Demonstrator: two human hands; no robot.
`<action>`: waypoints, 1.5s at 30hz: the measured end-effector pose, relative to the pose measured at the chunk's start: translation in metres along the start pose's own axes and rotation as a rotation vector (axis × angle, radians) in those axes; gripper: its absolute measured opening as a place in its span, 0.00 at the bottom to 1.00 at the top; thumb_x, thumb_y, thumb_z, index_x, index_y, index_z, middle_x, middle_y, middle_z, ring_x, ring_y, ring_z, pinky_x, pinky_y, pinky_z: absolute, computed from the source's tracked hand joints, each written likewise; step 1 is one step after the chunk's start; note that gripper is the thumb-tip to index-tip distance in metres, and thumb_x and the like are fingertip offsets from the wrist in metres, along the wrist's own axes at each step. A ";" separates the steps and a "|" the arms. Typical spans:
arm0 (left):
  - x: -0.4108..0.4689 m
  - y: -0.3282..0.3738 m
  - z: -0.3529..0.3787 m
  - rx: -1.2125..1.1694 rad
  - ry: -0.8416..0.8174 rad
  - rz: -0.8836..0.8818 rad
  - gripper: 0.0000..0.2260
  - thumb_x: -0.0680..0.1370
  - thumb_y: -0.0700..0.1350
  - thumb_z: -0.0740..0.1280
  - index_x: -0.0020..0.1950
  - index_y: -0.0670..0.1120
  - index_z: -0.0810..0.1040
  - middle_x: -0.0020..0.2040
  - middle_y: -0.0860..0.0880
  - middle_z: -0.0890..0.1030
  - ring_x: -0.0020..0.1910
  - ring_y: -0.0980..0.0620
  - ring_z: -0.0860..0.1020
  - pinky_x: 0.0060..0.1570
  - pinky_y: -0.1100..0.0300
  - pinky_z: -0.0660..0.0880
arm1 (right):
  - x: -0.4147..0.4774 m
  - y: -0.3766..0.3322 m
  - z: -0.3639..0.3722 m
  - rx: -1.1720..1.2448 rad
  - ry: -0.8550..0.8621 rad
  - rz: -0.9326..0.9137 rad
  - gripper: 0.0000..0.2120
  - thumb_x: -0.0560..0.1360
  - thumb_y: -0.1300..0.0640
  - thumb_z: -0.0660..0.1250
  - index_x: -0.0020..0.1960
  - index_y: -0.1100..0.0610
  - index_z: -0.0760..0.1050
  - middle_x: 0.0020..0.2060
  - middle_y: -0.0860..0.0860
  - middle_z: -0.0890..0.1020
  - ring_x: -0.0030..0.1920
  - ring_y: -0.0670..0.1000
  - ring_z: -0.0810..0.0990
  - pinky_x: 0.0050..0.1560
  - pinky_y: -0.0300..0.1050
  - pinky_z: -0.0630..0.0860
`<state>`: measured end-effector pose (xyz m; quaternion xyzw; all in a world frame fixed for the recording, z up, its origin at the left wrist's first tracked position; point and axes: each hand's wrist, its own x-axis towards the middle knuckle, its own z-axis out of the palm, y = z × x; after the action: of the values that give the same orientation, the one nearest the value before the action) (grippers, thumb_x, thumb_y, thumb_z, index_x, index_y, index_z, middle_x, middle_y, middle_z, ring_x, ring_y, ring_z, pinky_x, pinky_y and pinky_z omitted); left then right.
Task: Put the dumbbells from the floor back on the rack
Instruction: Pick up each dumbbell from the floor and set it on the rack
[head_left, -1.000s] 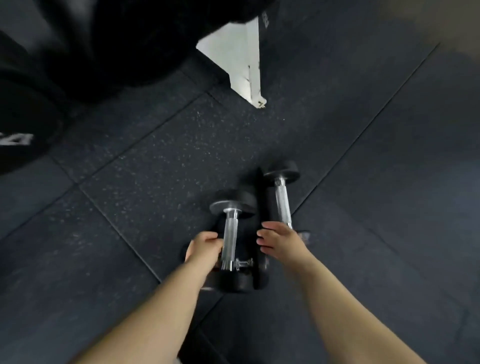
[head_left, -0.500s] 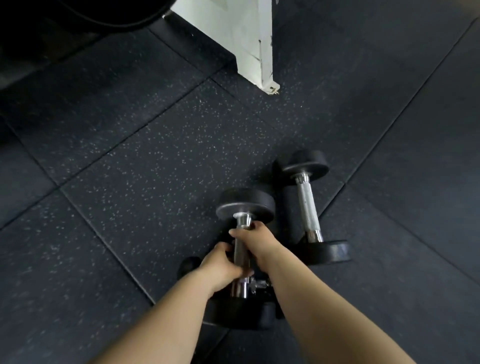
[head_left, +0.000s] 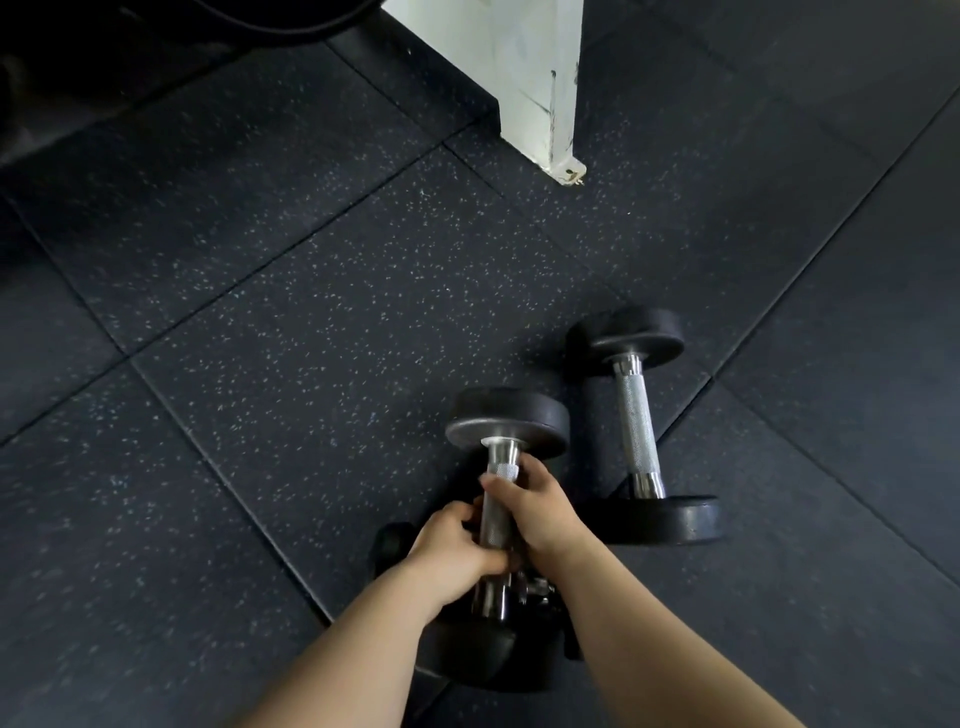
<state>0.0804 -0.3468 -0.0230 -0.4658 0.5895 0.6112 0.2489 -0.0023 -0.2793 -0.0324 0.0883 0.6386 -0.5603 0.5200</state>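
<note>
On a floor of speckled black rubber gym tiles (head_left: 322, 291), a scuffed white rack post (head_left: 524, 93) stands at the far side of the scene, and everything else is read from its foot. Nearer the person than that foot, and slightly to its right, a second dumbbell (head_left: 641, 431) lies flat on the tiles, its knurled steel handle running away from the person with one black head toward the post and the other toward the camera; no hand touches it. Just to the left of it, and closer to the person, is the nearer dumbbell (head_left: 501, 525), its long axis likewise pointing roughly toward the post, its far head beneath the post's foot in the view and its near head partly hidden between the forearms. Both hands are closed around its handle: the right hand (head_left: 535, 512) is wrapped higher up, nearer the post-side head, and the left hand (head_left: 449, 545) grips lower, with fingers curled over the bar. Whether the weight is already clear of the floor cannot be told. The lift appears to be the step in hand, and with the post straight ahead along the handle's line, the carry looks to run forward and up.
</note>
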 end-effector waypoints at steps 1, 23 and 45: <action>-0.001 -0.001 0.001 0.002 0.001 0.000 0.23 0.68 0.39 0.72 0.61 0.45 0.71 0.43 0.47 0.82 0.51 0.46 0.81 0.56 0.54 0.76 | -0.001 0.001 0.000 -0.010 0.006 -0.006 0.07 0.75 0.63 0.63 0.45 0.51 0.71 0.36 0.53 0.77 0.37 0.50 0.77 0.41 0.45 0.76; -0.025 0.005 0.000 0.056 0.056 0.038 0.12 0.72 0.41 0.67 0.55 0.44 0.76 0.44 0.47 0.81 0.46 0.49 0.80 0.45 0.59 0.77 | -0.024 -0.007 0.015 -0.111 0.105 0.042 0.04 0.75 0.60 0.63 0.41 0.54 0.73 0.36 0.51 0.78 0.39 0.51 0.76 0.54 0.53 0.75; -0.614 0.163 -0.215 -0.402 0.395 0.246 0.16 0.61 0.49 0.74 0.40 0.52 0.69 0.39 0.53 0.78 0.38 0.57 0.76 0.41 0.60 0.75 | -0.502 -0.337 0.312 -0.803 -0.257 -0.294 0.09 0.72 0.53 0.66 0.48 0.57 0.73 0.51 0.58 0.82 0.52 0.55 0.80 0.51 0.43 0.74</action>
<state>0.2719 -0.4313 0.6140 -0.5406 0.5457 0.6388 -0.0434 0.1624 -0.4158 0.6135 -0.2829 0.7414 -0.3422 0.5031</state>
